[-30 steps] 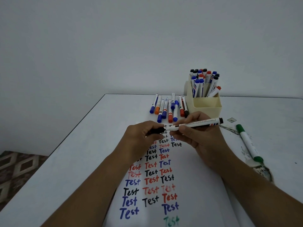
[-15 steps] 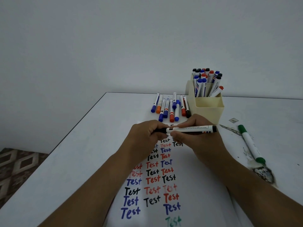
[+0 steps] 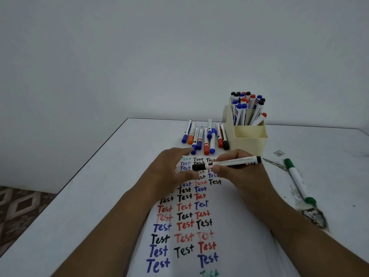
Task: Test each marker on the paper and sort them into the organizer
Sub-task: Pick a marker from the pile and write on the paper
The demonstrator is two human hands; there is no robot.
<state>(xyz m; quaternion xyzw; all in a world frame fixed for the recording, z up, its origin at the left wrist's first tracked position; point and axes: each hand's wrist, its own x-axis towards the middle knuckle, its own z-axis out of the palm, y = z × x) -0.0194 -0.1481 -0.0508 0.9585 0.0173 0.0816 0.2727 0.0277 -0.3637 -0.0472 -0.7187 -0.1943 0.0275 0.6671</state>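
Paper covered in columns of the word "Test" in black, red and blue lies on the white counter, and everything else is placed around it. Over its far end the right hand grips a capped black marker, fingers and thumb curled round the white barrel so that it lies almost level, black cap pointing left and the black butt end sticking out to the right. The left hand hovers over the paper's far left part, its fingers loosely spread and holding nothing, their tips just beside the marker's cap; whether they touch it cannot be told.

Beyond the paper's far edge lies a row of loose markers, blue, orange, red and black caps toward the paper. Right of that row, just past the paper's far right corner, stands the cream organizer: its near compartment shows only bare inner wall, while the rear compartments hold upright markers with black, blue and red caps. Right of the paper, well apart from the organizer, a green marker lies on the counter, with a patch of chipped surface at its near end.
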